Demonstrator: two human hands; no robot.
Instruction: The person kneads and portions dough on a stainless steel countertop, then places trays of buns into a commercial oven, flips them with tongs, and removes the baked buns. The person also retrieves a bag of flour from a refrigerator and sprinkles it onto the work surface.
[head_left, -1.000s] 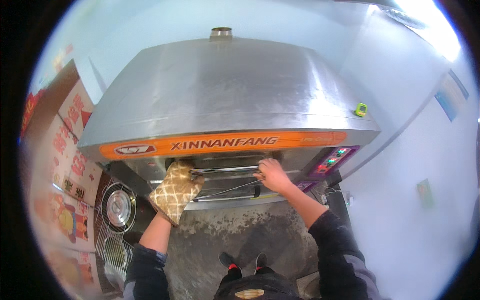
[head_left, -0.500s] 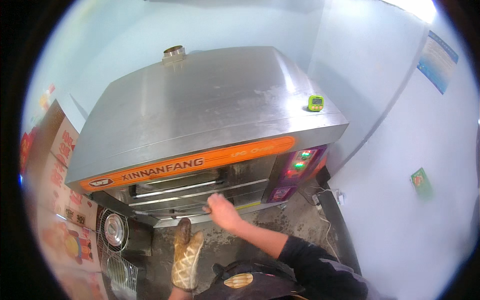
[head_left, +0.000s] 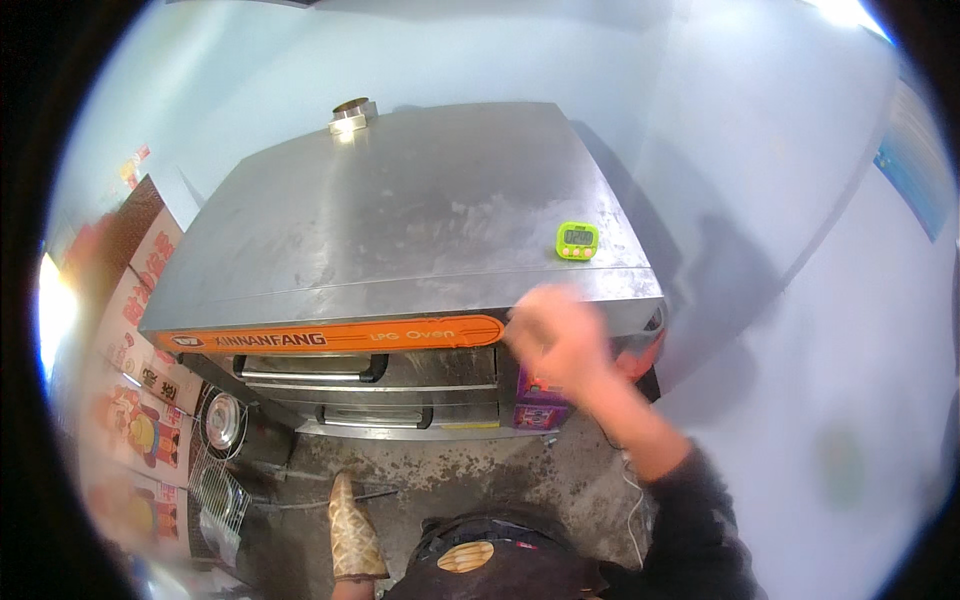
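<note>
A quilted, cream-and-brown oven mitt (head_left: 352,530) covers my left hand (head_left: 356,545), which is low in front of the oven. The mitt hides its fingers. A thin dark rod (head_left: 378,495) crosses near the mitt's tip; whether it is held or lies on the floor, I cannot tell. My bare right hand (head_left: 560,340) is raised at the front right edge of the steel oven (head_left: 400,220), over part of its control panel (head_left: 540,415). Motion blurs its fingers. Just beyond this hand, a green digital timer (head_left: 577,241) sits on the oven top.
Two door handles, an upper one (head_left: 310,375) and a lower one (head_left: 375,415), run along the oven's front. Printed cartons (head_left: 150,420) are stacked at the left beside a wire rack (head_left: 220,500). A white cable (head_left: 638,510) trails over the stained floor (head_left: 430,470) at right.
My right hand has moved up and right, from before the oven doors to the control panel's height. My mitted left hand has dropped lower. The view has shifted.
</note>
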